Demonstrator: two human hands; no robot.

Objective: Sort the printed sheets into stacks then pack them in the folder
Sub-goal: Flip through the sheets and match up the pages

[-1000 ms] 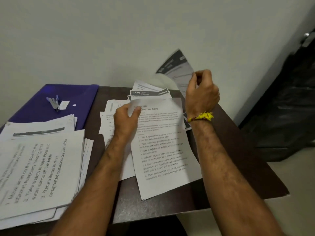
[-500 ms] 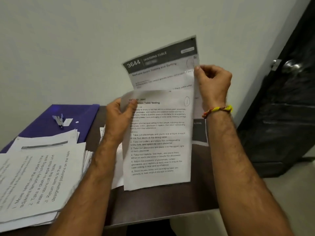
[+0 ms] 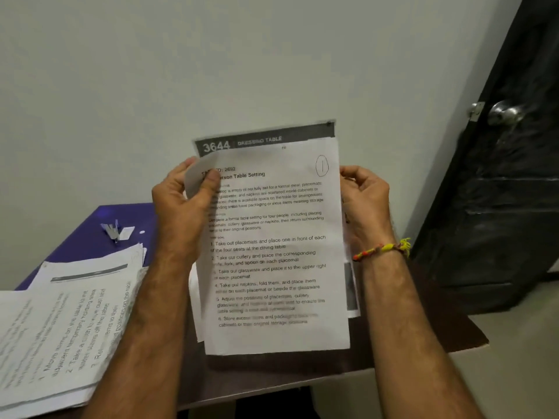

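Head view: printed sheets [image 3: 272, 237] being held upright above the table's [image 3: 423, 337] near edge, front page a table-setting list, a dark-banded "3644" page [image 3: 266, 137] peeking out behind. Left hand [image 3: 181, 207] is pinching the top left corner under the thumb; right hand [image 3: 363, 201] is curling round the right edge. Best squaring edges before laying down (thin, limp paper, corner already bending). Sorted stack [image 3: 60, 328] is lying at the left edge; glossy blue folder [image 3: 90, 237] at the far left corner.
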